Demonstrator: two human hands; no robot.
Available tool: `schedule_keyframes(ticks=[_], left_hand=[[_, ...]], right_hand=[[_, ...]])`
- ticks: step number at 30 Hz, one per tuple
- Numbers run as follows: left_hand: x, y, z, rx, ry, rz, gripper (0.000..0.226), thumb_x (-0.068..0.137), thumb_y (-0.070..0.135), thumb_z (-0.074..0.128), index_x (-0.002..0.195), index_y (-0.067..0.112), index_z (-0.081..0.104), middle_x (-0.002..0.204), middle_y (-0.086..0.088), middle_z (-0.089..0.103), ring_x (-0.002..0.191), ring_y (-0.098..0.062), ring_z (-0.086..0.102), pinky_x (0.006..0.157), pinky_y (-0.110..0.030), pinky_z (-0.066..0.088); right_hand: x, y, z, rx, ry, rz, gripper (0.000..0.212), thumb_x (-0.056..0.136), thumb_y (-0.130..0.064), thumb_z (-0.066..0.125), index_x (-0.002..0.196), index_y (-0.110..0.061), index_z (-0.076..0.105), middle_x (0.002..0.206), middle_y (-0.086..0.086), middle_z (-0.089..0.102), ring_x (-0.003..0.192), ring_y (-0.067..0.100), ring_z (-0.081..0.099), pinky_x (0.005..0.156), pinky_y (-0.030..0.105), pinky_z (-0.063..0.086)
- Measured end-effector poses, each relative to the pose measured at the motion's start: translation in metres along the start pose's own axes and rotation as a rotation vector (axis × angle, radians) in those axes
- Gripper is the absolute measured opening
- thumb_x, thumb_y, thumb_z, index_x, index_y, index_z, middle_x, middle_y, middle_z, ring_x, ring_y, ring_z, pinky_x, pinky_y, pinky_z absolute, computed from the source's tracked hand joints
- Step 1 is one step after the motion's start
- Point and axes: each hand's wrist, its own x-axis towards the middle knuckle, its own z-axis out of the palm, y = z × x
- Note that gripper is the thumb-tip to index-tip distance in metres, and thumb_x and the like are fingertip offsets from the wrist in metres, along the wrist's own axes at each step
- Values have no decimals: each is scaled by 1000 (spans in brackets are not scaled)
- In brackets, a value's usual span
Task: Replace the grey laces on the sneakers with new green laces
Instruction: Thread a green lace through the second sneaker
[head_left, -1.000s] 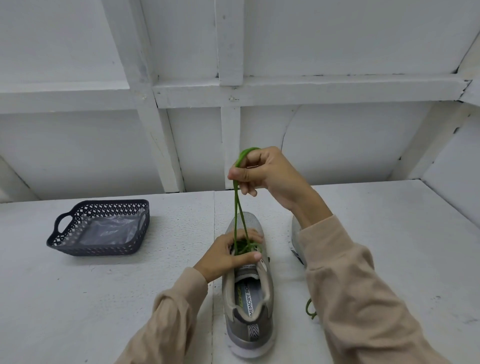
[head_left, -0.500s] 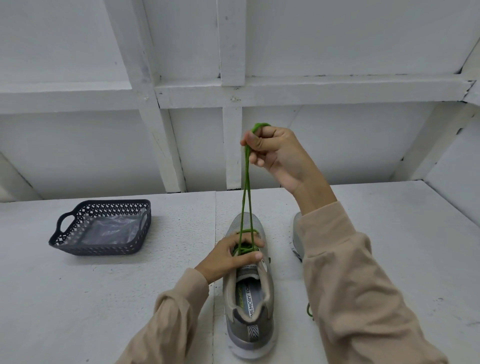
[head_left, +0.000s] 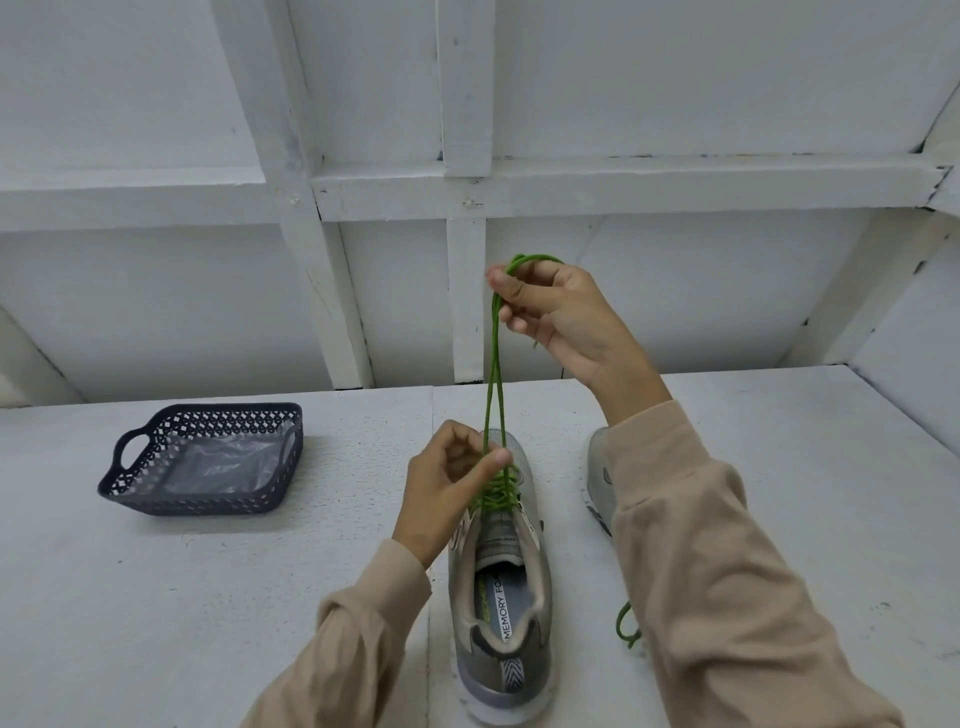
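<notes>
Nearly there on one shoe: pulls both ends of the green lace (head_left: 492, 384) straight up from the grey sneaker (head_left: 501, 587) at 6 o'clock, eyelets already crossed in green (no grey lace in sight). Pinches the strands high at 12 o'clock with the right hand (head_left: 558, 312); grips them at the crossings with the left hand (head_left: 449, 483), fingers curled. Leaves, seemingly, the bow to tie, plus the second sneaker (head_left: 600, 478) at 3 o'clock, mostly hidden.

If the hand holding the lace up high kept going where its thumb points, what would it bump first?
Probably nothing: the right hand points left, high above the table, where the way looks free, though depth is unclear.
</notes>
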Motion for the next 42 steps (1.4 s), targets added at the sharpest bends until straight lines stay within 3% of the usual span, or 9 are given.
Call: schedule_keyframes(ticks=[6, 11, 14, 19, 23, 26, 32, 38, 42], left_hand=[[13, 43, 8, -79, -89, 111, 17, 91, 14, 62, 101, 0, 63, 104, -10, 70, 96, -25, 69, 93, -36, 53], [39, 72, 4, -26, 10, 167, 13, 86, 20, 63, 98, 17, 68, 89, 2, 67, 81, -20, 64, 86, -36, 54], [49, 80, -3, 39, 52, 194, 11, 90, 12, 63, 99, 16, 69, 85, 1, 62, 75, -20, 57, 74, -25, 51], [56, 81, -12, 186, 71, 206, 16, 91, 15, 64, 99, 25, 73, 96, -19, 51, 75, -24, 47, 69, -23, 49], [60, 85, -15, 246, 106, 215, 13, 89, 21, 68, 97, 30, 74, 88, -4, 47, 74, -16, 43, 67, -26, 45], [63, 90, -16, 237, 100, 207, 14, 85, 25, 68, 97, 28, 75, 80, 6, 44, 70, -20, 38, 65, -32, 40], [62, 98, -13, 202, 61, 172, 14, 91, 13, 64, 101, 17, 72, 78, -1, 48, 64, -24, 36, 52, -21, 38], [61, 91, -14, 219, 72, 139, 19, 95, 15, 59, 107, 9, 72, 55, 15, 55, 50, -9, 42, 51, -17, 40], [58, 85, -16, 218, 89, 115, 21, 95, 17, 59, 110, 11, 72, 72, 3, 55, 48, -6, 43, 50, -17, 39]], right_hand=[[4, 4, 0, -11, 11, 32, 13, 87, -5, 67, 99, 0, 64, 74, 5, 63, 57, 13, 59, 51, 18, 48], [3, 7, -3, 33, 15, 62, 27, 92, -12, 63, 112, 6, 62, 78, 7, 63, 61, 15, 61, 52, 19, 49], [1, 8, -8, 76, 56, 90, 31, 91, -14, 65, 116, 4, 59, 82, 9, 66, 61, 14, 62, 51, 19, 49], [-5, 11, -18, 75, 47, 160, 23, 92, -20, 63, 111, -6, 60, 90, 9, 69, 65, 15, 65, 50, 19, 49], [-6, 13, -21, 92, 51, 183, 22, 93, -23, 63, 108, -8, 61, 96, 10, 71, 73, 18, 69, 51, 21, 51], [-5, 14, -23, 136, 67, 195, 15, 93, -23, 62, 102, -11, 59, 98, 10, 73, 79, 19, 71, 52, 21, 52], [-3, 17, -26, 203, 39, 161, 11, 91, -14, 64, 99, -13, 56, 103, 11, 73, 91, 21, 72, 62, 23, 56], [-1, 23, -28, 342, 136, 146, 12, 89, -4, 64, 98, -11, 60, 92, 8, 71, 86, 22, 71, 74, 28, 60], [-2, 28, -31, 372, 212, 142, 13, 87, 3, 63, 91, -8, 59, 77, 6, 71, 71, 20, 71, 65, 26, 59]])
